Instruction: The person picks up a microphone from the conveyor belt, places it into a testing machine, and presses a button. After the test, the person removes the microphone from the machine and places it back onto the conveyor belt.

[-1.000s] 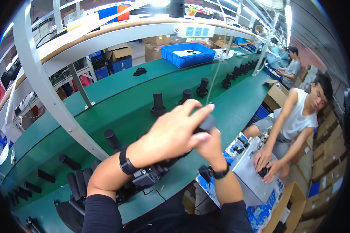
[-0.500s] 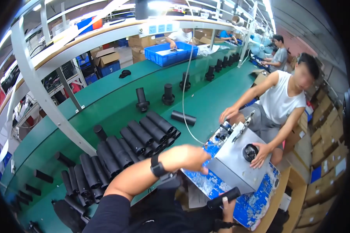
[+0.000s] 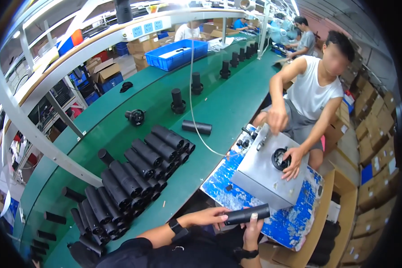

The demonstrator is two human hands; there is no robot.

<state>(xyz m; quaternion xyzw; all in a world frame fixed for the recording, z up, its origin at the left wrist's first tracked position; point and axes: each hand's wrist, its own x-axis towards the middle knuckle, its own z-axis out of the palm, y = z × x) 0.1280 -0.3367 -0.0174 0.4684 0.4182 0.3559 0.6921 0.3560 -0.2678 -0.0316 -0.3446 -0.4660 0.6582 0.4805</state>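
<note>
Together, two hands (image 3: 212,216) hold one tube (image 3: 243,215) near one metal box (image 3: 264,179).

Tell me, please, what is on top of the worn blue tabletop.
A grey metal box stands on the blue tabletop, hiding the surface beneath; black fittings and a small black piece show beside it. The held black tube hides another part.

Black shirt (image 3: 205,251), short-sleeved — left sleeve (image 3: 136,251) is the same plain black, loose cut. Small pale curved mark (image 3: 178,248) on the shirt front, too small to make out. Left hand (image 3: 213,216) and right hand (image 3: 253,227) both bare, forearms too. Black wristband (image 3: 176,226) on the left, broad strap; matching black band (image 3: 248,253) on the right — finer detail lost in the dark.
</note>
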